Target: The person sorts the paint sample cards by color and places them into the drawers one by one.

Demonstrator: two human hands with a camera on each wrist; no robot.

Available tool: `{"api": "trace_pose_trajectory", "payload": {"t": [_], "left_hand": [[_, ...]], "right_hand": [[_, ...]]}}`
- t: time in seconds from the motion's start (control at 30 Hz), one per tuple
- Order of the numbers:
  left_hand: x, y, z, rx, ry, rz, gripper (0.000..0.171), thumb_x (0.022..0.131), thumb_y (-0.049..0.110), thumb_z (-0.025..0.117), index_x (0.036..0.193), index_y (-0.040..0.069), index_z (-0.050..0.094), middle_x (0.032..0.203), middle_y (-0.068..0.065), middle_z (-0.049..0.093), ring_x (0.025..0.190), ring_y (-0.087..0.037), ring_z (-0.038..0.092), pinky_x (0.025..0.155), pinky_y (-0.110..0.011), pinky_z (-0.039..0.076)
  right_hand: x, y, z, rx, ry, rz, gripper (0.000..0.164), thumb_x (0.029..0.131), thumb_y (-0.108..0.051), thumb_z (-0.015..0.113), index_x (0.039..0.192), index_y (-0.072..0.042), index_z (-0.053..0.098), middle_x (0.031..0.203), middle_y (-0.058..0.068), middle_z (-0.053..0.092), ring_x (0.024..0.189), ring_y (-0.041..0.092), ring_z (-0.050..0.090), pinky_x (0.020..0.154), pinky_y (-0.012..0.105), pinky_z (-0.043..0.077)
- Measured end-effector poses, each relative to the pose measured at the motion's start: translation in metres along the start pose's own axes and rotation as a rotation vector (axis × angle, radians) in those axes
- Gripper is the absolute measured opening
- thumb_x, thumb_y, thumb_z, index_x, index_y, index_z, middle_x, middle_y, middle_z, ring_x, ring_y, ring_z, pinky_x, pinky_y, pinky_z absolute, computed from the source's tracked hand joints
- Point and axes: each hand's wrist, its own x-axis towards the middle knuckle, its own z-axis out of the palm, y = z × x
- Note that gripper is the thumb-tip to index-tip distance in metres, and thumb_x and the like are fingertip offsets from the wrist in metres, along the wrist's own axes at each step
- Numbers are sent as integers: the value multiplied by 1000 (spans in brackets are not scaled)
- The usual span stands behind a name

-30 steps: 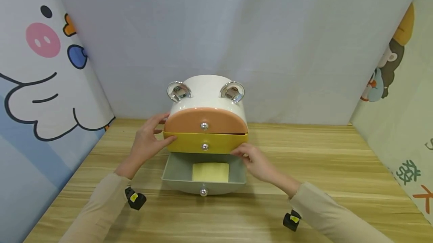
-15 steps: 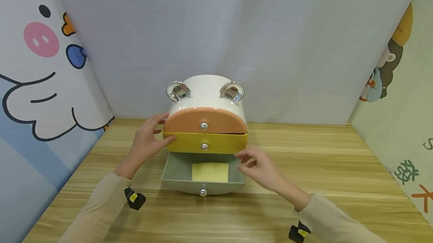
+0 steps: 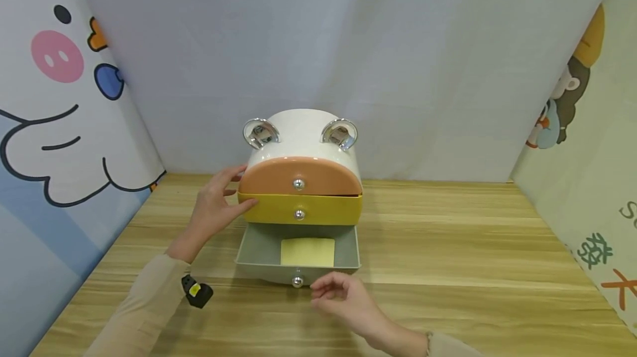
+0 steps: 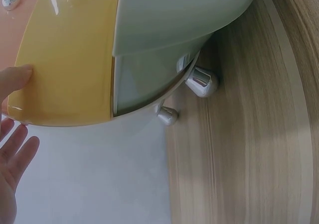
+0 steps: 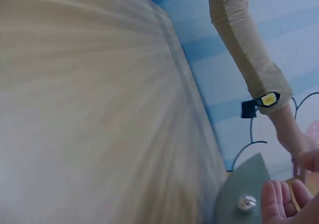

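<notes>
A small white drawer cabinet (image 3: 308,130) with silver ears stands on the table. Its orange top drawer (image 3: 269,177) is pushed in, and the yellow middle drawer (image 3: 323,213) sits just below. Pulled out at the bottom is the grey-green drawer (image 3: 249,255), with a pale yellow rectangular piece (image 3: 307,252) inside. My left hand (image 3: 214,208) holds the cabinet's left side, thumb on the yellow front and fingers along the side. My right hand (image 3: 345,302), fingers loosely bent and holding nothing, hovers right of the bottom drawer's silver knob (image 3: 297,282).
The wooden table (image 3: 448,246) extends around the cabinet. A pale curtain (image 3: 423,69) hangs behind it. Printed cartoon panels stand at both sides, with a pig-nosed figure (image 3: 57,56) on the left one. In the left wrist view, small silver feet (image 4: 202,82) show under the cabinet.
My right hand has left the right end of the yellow drawer and moved down and left, in front of the grey-green drawer. The left hand has stayed on the cabinet.
</notes>
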Motion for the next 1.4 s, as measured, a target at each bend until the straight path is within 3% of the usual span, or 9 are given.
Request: {"api": "trace_pose_trajectory", "payload": {"t": [0.13,0.3,0.5,0.67,0.97,1.4], "left_hand": [[0,0,0,-7,2,5,68,65,5,81,125,3,50,115,-15,55,99,-29,57,70,-40,56],[0,0,1,-5,1,3,68,65,5,81,125,3,50,115,-15,55,99,-29,56,70,-40,56],[0,-1,1,-5,0,-3,68,65,4,80,126,3,50,116,-16,54,99,-30,56,71,-41,56],[0,-1,0,1,3,-3,68,65,3,81,125,2,50,116,-16,54,99,-30,56,70,-40,56],[0,1,1,11,-6,-10,68,65,6,81,125,2,50,117,-16,54,100,-29,56,71,-39,56],[0,1,0,12,-1,0,69,63,5,82,125,2,50,117,-16,54,100,-29,56,71,-40,56]], "right_hand": [[8,19,13,143,63,94,35,81,-8,65,108,13,54,87,2,62,78,11,59,68,26,54],[16,35,27,235,152,151,35,84,-7,62,112,12,52,87,-1,62,82,11,61,74,32,55],[24,39,43,403,292,194,31,84,-6,60,110,10,49,92,4,65,83,12,61,76,32,55],[28,39,51,525,349,197,21,86,-7,58,103,4,52,91,2,63,83,11,61,79,30,54],[37,37,53,599,409,185,11,88,-8,58,94,0,54,83,0,63,78,10,62,79,26,53],[68,27,32,608,412,189,5,87,-1,56,89,2,55,79,2,64,76,11,63,86,30,51]]}}
